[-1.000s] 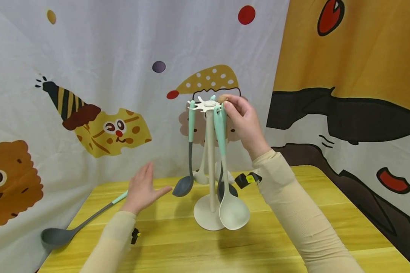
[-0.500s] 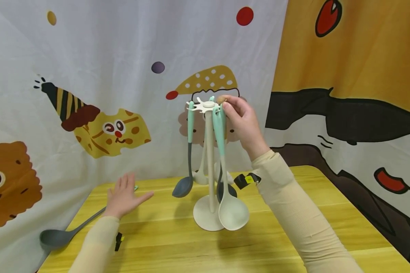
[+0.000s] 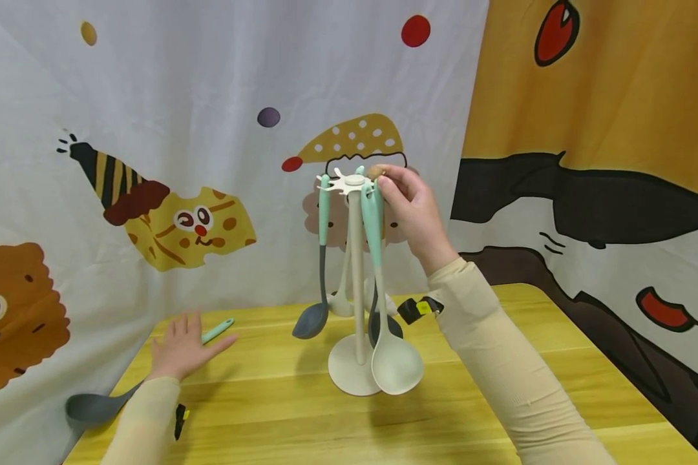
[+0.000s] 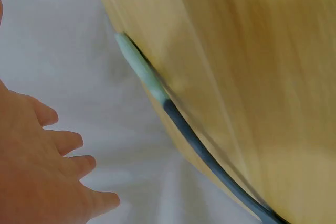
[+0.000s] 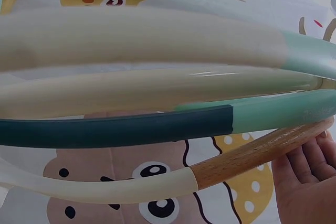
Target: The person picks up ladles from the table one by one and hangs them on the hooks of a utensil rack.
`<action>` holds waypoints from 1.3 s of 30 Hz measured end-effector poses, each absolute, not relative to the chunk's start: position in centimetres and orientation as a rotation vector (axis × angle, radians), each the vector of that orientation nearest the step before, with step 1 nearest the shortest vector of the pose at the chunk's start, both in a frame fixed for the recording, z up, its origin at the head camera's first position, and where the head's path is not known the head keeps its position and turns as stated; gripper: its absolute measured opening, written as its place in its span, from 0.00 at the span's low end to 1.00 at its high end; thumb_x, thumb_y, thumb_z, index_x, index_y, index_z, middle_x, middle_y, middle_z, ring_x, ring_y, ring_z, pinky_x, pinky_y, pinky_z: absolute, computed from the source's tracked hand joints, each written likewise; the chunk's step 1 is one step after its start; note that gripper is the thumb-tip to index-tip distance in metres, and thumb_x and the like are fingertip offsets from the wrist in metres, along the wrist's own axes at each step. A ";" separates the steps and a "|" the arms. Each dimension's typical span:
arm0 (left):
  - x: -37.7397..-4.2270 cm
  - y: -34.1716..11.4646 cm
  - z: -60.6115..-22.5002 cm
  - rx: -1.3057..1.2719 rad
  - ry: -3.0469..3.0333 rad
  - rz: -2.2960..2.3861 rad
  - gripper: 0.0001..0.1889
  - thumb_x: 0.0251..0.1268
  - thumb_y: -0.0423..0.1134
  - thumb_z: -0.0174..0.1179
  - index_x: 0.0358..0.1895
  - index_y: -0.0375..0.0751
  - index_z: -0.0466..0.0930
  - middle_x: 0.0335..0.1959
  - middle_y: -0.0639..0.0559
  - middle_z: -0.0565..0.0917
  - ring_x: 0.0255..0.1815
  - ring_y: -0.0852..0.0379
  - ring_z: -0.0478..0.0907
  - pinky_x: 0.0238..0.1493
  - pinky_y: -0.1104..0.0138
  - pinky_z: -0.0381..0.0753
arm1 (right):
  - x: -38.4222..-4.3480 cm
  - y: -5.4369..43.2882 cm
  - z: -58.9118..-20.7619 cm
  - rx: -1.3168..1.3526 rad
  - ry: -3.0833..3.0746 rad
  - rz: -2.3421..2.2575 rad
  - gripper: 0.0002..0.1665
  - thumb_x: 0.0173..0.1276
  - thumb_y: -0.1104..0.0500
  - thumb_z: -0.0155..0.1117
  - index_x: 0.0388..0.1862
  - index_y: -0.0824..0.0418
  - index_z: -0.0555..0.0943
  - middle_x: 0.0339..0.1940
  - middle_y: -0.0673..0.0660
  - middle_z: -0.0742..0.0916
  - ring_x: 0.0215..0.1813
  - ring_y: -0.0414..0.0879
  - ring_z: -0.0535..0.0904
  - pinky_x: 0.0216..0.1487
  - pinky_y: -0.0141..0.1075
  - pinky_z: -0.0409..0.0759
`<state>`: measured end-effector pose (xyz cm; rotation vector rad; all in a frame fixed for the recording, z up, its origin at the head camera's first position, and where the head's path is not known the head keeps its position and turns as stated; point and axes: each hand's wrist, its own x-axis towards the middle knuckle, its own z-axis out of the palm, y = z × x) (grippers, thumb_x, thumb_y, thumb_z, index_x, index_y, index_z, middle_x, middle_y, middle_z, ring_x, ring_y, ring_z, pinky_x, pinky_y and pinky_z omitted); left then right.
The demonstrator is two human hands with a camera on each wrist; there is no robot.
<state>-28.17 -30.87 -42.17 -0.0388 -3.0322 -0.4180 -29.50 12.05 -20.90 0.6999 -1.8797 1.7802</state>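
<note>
My right hand (image 3: 414, 216) is at the top of the white utensil rack (image 3: 344, 371), pinching the end of a wooden-handled utensil. Its brown handle (image 5: 252, 156) and white shaft show in the right wrist view; its head is mostly hidden behind other utensils. In front of it hangs a white ladle (image 3: 398, 367) with a mint handle. My left hand (image 3: 180, 349) hovers with fingers spread over a grey ladle (image 3: 93, 410) lying at the table's left edge. The ladle's mint handle (image 4: 140, 69) appears apart from the fingers in the left wrist view.
On the rack's left side hangs a dark grey utensil (image 3: 312, 320) with a mint handle. A white utensil (image 3: 342, 303) and another dark one (image 3: 393, 328) hang behind the pole. The wooden table (image 3: 256, 413) meets a printed cloth backdrop (image 3: 198, 77).
My left hand has moved left and down, away from the rack to above the lying grey ladle. My right hand has stayed at the rack's top.
</note>
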 end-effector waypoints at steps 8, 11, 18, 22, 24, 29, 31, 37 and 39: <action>-27.9 -32.9 -42.6 0.050 -3.097 -0.443 0.64 0.56 0.80 0.47 0.74 0.22 0.45 0.70 0.17 0.47 0.68 0.17 0.42 0.50 0.19 0.43 | -29.6 11.9 -21.0 0.706 -1.854 1.809 0.22 0.77 0.60 0.54 0.65 0.70 0.73 0.55 0.60 0.80 0.53 0.43 0.76 0.60 0.38 0.73; -27.8 -33.3 -42.5 0.077 -3.135 -0.470 0.64 0.56 0.80 0.48 0.75 0.21 0.43 0.71 0.16 0.44 0.69 0.17 0.40 0.52 0.19 0.40 | -29.6 11.9 -21.0 0.702 -1.853 1.809 0.22 0.77 0.60 0.54 0.65 0.70 0.73 0.55 0.60 0.80 0.53 0.44 0.76 0.60 0.38 0.73; -27.8 -34.0 -42.7 0.156 -3.227 -0.504 0.66 0.54 0.81 0.49 0.75 0.21 0.43 0.70 0.14 0.42 0.68 0.15 0.40 0.54 0.20 0.39 | -29.7 12.0 -21.0 0.699 -1.867 1.793 0.22 0.77 0.59 0.54 0.65 0.69 0.73 0.55 0.59 0.81 0.54 0.44 0.76 0.61 0.38 0.72; -27.9 -34.4 -43.2 0.161 -3.249 -0.480 0.66 0.54 0.80 0.50 0.74 0.20 0.46 0.68 0.14 0.48 0.65 0.15 0.47 0.53 0.21 0.47 | -29.7 12.0 -21.0 0.696 -1.869 1.792 0.22 0.77 0.59 0.54 0.65 0.69 0.73 0.55 0.59 0.81 0.54 0.44 0.76 0.61 0.39 0.73; -28.0 -34.7 -43.4 0.153 -3.254 -0.456 0.65 0.54 0.80 0.50 0.72 0.19 0.49 0.66 0.14 0.53 0.62 0.15 0.52 0.52 0.23 0.53 | -29.7 12.1 -21.0 0.693 -1.871 1.791 0.22 0.77 0.59 0.54 0.65 0.68 0.73 0.55 0.59 0.81 0.54 0.44 0.76 0.60 0.38 0.73; -28.2 -35.3 -43.8 0.199 -3.261 -0.436 0.60 0.57 0.76 0.53 0.69 0.19 0.56 0.63 0.17 0.62 0.57 0.18 0.64 0.48 0.31 0.67 | -29.6 12.0 -21.0 0.700 -1.874 1.794 0.22 0.77 0.59 0.54 0.65 0.68 0.73 0.56 0.59 0.80 0.55 0.45 0.76 0.61 0.39 0.73; -28.1 -35.4 -43.9 0.229 -3.266 -0.456 0.58 0.57 0.74 0.56 0.69 0.20 0.57 0.62 0.18 0.64 0.56 0.20 0.66 0.47 0.33 0.70 | -29.6 12.0 -20.9 0.703 -1.872 1.797 0.22 0.77 0.59 0.54 0.65 0.68 0.73 0.56 0.59 0.80 0.55 0.45 0.76 0.61 0.39 0.73; -27.9 -35.3 -44.0 0.284 -3.295 -0.509 0.48 0.62 0.64 0.59 0.68 0.22 0.62 0.60 0.20 0.69 0.56 0.22 0.69 0.47 0.35 0.72 | -29.6 12.0 -20.9 0.704 -1.870 1.798 0.22 0.77 0.59 0.54 0.65 0.69 0.74 0.55 0.59 0.80 0.54 0.45 0.76 0.62 0.43 0.72; -27.7 -35.2 -44.1 0.284 -3.282 -0.516 0.40 0.65 0.57 0.59 0.65 0.23 0.66 0.57 0.21 0.72 0.54 0.22 0.71 0.46 0.35 0.73 | -29.6 12.0 -20.9 0.705 -1.872 1.795 0.22 0.77 0.59 0.54 0.65 0.69 0.74 0.55 0.59 0.80 0.54 0.45 0.76 0.63 0.43 0.72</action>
